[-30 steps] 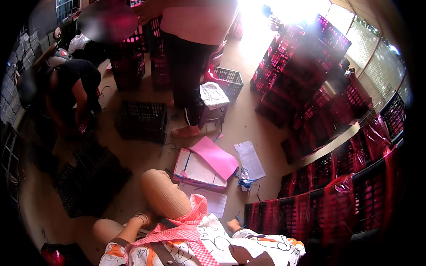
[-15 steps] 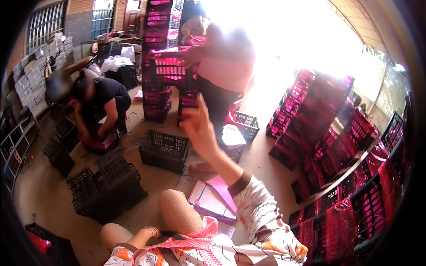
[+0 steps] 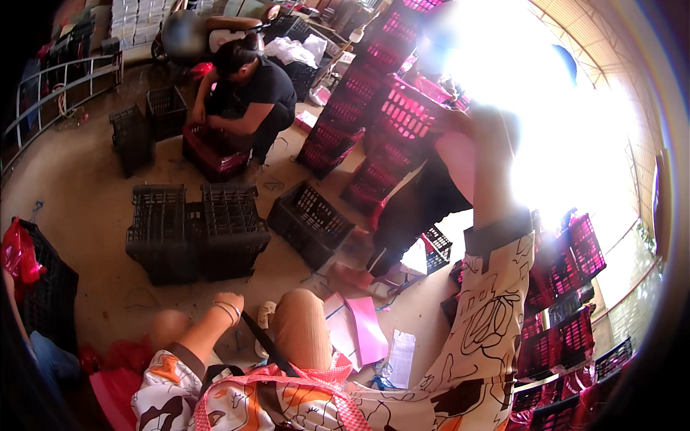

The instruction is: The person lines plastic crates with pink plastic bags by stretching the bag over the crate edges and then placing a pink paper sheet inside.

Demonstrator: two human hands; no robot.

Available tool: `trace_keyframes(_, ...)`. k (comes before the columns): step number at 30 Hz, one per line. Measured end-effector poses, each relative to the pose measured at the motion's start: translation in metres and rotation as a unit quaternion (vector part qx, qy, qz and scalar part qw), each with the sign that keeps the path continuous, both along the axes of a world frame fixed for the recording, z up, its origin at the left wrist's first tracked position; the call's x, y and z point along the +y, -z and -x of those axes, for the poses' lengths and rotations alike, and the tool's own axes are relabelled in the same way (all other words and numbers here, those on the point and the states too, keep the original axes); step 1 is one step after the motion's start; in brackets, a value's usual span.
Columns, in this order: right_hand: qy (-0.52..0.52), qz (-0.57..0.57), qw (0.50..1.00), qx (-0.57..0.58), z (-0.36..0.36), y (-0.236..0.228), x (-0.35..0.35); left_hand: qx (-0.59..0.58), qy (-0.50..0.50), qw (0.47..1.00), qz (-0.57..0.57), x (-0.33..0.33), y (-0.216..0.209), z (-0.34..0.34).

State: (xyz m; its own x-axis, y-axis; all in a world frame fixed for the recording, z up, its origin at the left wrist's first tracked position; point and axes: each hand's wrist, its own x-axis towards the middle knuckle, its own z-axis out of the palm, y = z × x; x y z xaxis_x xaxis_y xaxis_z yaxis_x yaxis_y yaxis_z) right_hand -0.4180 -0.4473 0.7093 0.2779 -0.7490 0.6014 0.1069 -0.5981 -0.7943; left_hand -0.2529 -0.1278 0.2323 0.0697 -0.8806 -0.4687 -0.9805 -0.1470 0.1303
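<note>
Reaching up, right hand meets a pink slotted crate, grip lost in glare; left hand lies loosely curled, empty, on knee.

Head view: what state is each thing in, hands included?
Left hand: loosely closed, resting on the knee, holding nothing visible.
Right hand: raised high, lost in glare.
Black crates: side by side on the floor.
Pink stack: piled high.
Pink folder: lying open on the floor.

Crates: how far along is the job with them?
Done: pink crate stacks stand built. In hand: right hand is raised beside a single pink crate, grip lost in glare; left hand rests by the knee. Left: black crates sit loose on the floor.
</note>
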Motion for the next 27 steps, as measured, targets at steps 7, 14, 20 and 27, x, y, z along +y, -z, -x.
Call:
trace_keyframes(7, -0.194, -0.089, 0.926, 0.312, -0.079, 0.242, -0.002, 0.129, -0.185, 0.946, 0.233, -0.024, -0.036, -0.098)
trace_keyframes(14, -0.012, 0.112, 0.867, 0.486, -0.159, 0.498, 0.004, -0.057, -0.493, 0.832, 0.249, -0.024, 0.037, -0.217)
trace_keyframes(20, 0.081, -0.157, 0.792, 0.585, -0.186, 0.557, 0.019, -0.156, -0.502, 0.824, 0.213, -0.008, 0.078, -0.237)
trace_keyframes(27, 0.138, -0.042, 0.823, 0.549, -0.175, 0.547, 0.033, -0.138, -0.489, 0.836, 0.206, 0.021, 0.071, -0.245)
